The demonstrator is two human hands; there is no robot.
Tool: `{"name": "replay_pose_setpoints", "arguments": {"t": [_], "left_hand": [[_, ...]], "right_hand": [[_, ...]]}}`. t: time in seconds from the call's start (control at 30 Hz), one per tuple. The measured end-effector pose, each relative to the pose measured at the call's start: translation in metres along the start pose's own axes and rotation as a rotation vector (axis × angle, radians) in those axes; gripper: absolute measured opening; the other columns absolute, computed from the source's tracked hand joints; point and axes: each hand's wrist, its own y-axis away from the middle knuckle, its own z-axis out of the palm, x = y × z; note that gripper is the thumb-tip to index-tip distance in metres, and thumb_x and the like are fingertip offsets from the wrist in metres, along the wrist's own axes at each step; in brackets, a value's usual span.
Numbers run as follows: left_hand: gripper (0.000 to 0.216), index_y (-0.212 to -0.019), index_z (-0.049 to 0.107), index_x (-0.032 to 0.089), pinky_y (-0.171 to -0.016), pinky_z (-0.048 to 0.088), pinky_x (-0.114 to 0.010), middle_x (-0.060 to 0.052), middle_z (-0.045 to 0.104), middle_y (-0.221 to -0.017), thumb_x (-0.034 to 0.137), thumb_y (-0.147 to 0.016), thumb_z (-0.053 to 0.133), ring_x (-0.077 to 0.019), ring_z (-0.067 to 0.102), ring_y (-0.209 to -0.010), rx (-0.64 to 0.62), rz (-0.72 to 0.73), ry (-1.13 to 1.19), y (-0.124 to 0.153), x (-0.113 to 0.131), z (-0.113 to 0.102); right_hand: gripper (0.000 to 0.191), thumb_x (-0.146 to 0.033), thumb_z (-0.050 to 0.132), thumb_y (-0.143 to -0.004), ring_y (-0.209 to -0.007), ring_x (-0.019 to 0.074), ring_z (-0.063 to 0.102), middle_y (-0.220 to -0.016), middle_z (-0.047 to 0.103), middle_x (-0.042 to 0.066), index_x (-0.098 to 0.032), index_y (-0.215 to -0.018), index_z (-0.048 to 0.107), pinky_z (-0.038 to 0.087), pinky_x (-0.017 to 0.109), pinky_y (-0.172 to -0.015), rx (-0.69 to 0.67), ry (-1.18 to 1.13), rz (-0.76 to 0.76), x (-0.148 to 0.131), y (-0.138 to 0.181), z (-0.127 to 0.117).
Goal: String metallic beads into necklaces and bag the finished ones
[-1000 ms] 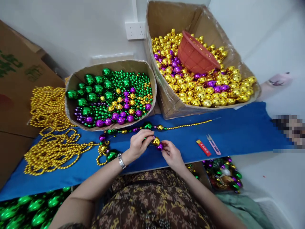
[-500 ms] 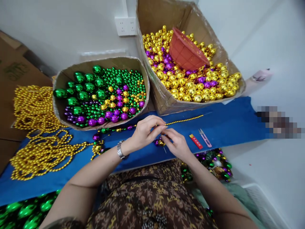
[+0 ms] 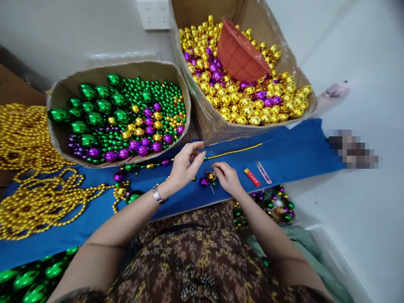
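Observation:
My left hand [image 3: 187, 166], a metal watch at its wrist, is raised over the blue cloth with thumb and fingers apart and nothing visible between them. Close by on the right, my right hand [image 3: 227, 179] pinches a thin thread [image 3: 211, 148] that rises above its fingertips. A small cluster of purple, gold and green beads [image 3: 204, 181] lies just below and left of those fingertips. Behind both hands runs a string of small gold beads [image 3: 241, 150]. A beaded strand with a purple ball [image 3: 118, 176] lies left of my left hand.
A carton of green, purple and gold beads [image 3: 53, 139] stands back left. Behind, a taller carton [image 3: 217, 128] holds gold and purple balls and a red basket [image 3: 241, 52]. Pink thread snips [image 3: 264, 172] and a red packet [image 3: 251, 178] lie right. Gold bead strands [image 3: 41, 202] pile left.
My hands have come apart: the left has drawn away from the right's fingertips and its fingers have spread. The thread now shows between them. The whole view has shifted slightly.

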Motion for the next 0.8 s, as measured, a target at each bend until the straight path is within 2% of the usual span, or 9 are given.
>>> {"name": "replay_pose_setpoints", "arguments": {"t": [0.17,0.23,0.3,0.4,0.43,0.5,0.63,0.73,0.8], "left_hand": [[0.025,-0.111,0.064,0.020,-0.074,0.049,-0.026,-0.008,0.067,-0.102,0.027,-0.089,0.056,-0.0173,0.062,-0.089,-0.005,-0.049,-0.005,0.014,-0.010,0.002],[0.022,-0.108,0.065,0.021,-0.077,0.049,-0.028,-0.008,0.068,-0.098,0.025,-0.090,0.054,-0.0177,0.063,-0.087,-0.052,0.003,-0.071,0.024,-0.011,0.004],[0.020,-0.104,0.066,0.021,-0.079,0.048,-0.030,-0.009,0.069,-0.095,0.021,-0.090,0.052,-0.0185,0.063,-0.086,-0.203,0.139,-0.161,0.037,-0.012,0.008],[0.020,-0.100,0.066,0.019,-0.073,0.048,-0.029,-0.009,0.068,-0.089,0.016,-0.090,0.049,-0.0181,0.061,-0.079,-0.534,0.390,-0.286,0.062,-0.016,0.018],[0.020,-0.099,0.065,0.019,-0.070,0.047,-0.029,-0.009,0.067,-0.086,0.015,-0.090,0.048,-0.0177,0.059,-0.076,-0.611,0.449,-0.333,0.070,-0.018,0.021],[0.019,-0.098,0.064,0.017,-0.067,0.047,-0.028,-0.008,0.066,-0.082,0.015,-0.091,0.047,-0.0171,0.057,-0.074,-0.688,0.513,-0.438,0.084,-0.021,0.026],[0.019,-0.098,0.063,0.016,-0.069,0.048,-0.028,-0.006,0.065,-0.084,0.017,-0.093,0.045,-0.0174,0.056,-0.078,-0.694,0.537,-0.626,0.098,-0.025,0.031],[0.023,-0.109,0.061,0.015,-0.085,0.048,-0.033,-0.010,0.065,-0.104,0.017,-0.093,0.044,-0.0209,0.057,-0.098,-0.549,0.478,-0.745,0.095,-0.031,0.034],[0.031,-0.122,0.055,0.012,-0.097,0.044,-0.039,-0.014,0.061,-0.121,0.021,-0.094,0.046,-0.0253,0.052,-0.114,-0.446,0.403,-0.819,0.088,-0.036,0.036]], "right_hand": [[0.024,-0.037,0.045,-0.094,-0.069,0.0149,0.067,-0.090,0.068,0.004,-0.022,-0.103,0.062,0.054,0.029,-0.070,0.025,-0.115,0.104,0.005,0.003,-0.005],[0.026,-0.039,0.046,-0.094,-0.068,0.0145,0.067,-0.087,0.068,0.004,-0.021,-0.105,0.062,0.054,0.028,-0.068,0.032,-0.129,0.102,0.003,0.003,-0.007],[0.029,-0.040,0.047,-0.093,-0.068,0.0140,0.066,-0.087,0.068,0.004,-0.021,-0.107,0.063,0.054,0.028,-0.067,0.045,-0.142,0.099,0.001,0.003,-0.009],[0.031,-0.043,0.049,-0.093,-0.067,0.0140,0.066,-0.084,0.068,0.004,-0.020,-0.107,0.064,0.055,0.028,-0.067,0.071,-0.151,0.112,-0.002,0.004,-0.012],[0.032,-0.044,0.049,-0.092,-0.067,0.0141,0.066,-0.083,0.068,0.004,-0.020,-0.107,0.064,0.055,0.028,-0.067,0.080,-0.151,0.123,-0.002,0.005,-0.012],[0.033,-0.046,0.050,-0.092,-0.066,0.0145,0.066,-0.080,0.068,0.003,-0.020,-0.106,0.064,0.055,0.028,-0.066,0.093,-0.143,0.143,-0.002,0.007,-0.013],[0.033,-0.048,0.050,-0.092,-0.064,0.0151,0.066,-0.077,0.068,0.003,-0.019,-0.100,0.064,0.055,0.029,-0.067,0.105,-0.079,0.129,0.001,0.013,-0.015],[0.031,-0.046,0.048,-0.093,-0.063,0.0144,0.064,-0.075,0.067,0.002,-0.020,-0.100,0.063,0.053,0.029,-0.067,0.116,-0.065,0.105,-0.001,0.016,-0.015],[0.030,-0.046,0.048,-0.094,-0.063,0.0137,0.063,-0.071,0.065,0.001,-0.021,-0.101,0.062,0.052,0.028,-0.065,0.120,-0.108,0.106,-0.005,0.016,-0.015]]}}
